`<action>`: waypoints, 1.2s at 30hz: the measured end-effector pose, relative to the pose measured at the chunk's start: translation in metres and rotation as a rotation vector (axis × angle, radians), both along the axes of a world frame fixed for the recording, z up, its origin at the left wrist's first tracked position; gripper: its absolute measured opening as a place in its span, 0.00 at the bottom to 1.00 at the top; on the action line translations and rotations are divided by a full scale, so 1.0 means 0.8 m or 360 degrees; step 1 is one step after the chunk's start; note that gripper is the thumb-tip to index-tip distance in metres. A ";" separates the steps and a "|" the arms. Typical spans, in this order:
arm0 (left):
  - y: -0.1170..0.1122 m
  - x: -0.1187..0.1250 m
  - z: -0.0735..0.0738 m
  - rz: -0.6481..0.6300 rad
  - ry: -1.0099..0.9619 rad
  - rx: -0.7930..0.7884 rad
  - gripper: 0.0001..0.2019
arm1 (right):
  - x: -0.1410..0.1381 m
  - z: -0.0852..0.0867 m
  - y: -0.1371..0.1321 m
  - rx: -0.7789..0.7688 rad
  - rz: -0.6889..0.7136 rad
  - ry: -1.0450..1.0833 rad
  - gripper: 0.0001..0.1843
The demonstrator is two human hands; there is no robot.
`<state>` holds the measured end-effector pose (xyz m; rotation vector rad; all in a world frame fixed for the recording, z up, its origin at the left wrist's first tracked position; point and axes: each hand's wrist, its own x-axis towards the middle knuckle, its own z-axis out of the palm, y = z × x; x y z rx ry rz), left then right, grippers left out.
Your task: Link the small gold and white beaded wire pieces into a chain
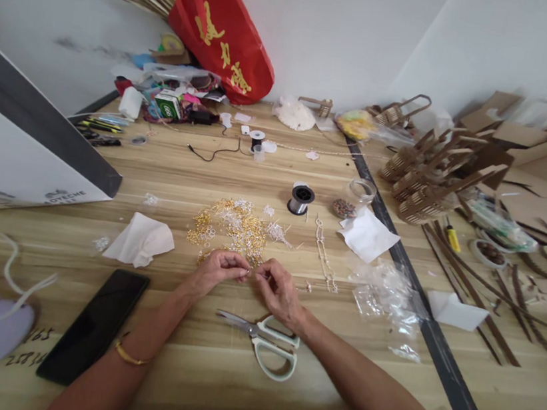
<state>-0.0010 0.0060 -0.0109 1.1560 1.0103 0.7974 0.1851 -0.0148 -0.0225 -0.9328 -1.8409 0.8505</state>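
My left hand and my right hand meet fingertip to fingertip over the wooden table. Both are closed in a pinch, and whatever sits between the fingers is too small to name. Just beyond them spreads a pile of gold and clear beads. Scissors with pale handles lie under and in front of my right wrist, blades pointing left. To the right of my right hand rests a beaded chain, with a short beaded piece close to the knuckles.
A spool of wire stands behind the beads. At left are a black phone and a crumpled white tissue. Clear plastic bags, a glass jar and small woven baskets occupy the right. A red bag leans at the back.
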 end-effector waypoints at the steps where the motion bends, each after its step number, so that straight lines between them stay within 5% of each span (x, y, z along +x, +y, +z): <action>1: 0.000 0.000 0.001 -0.0003 -0.0002 0.0000 0.09 | 0.000 0.000 0.000 -0.0010 0.0004 -0.0003 0.05; 36: -0.001 0.002 0.000 -0.0080 -0.0015 0.0076 0.10 | -0.001 0.000 0.000 -0.0050 0.0015 -0.0036 0.05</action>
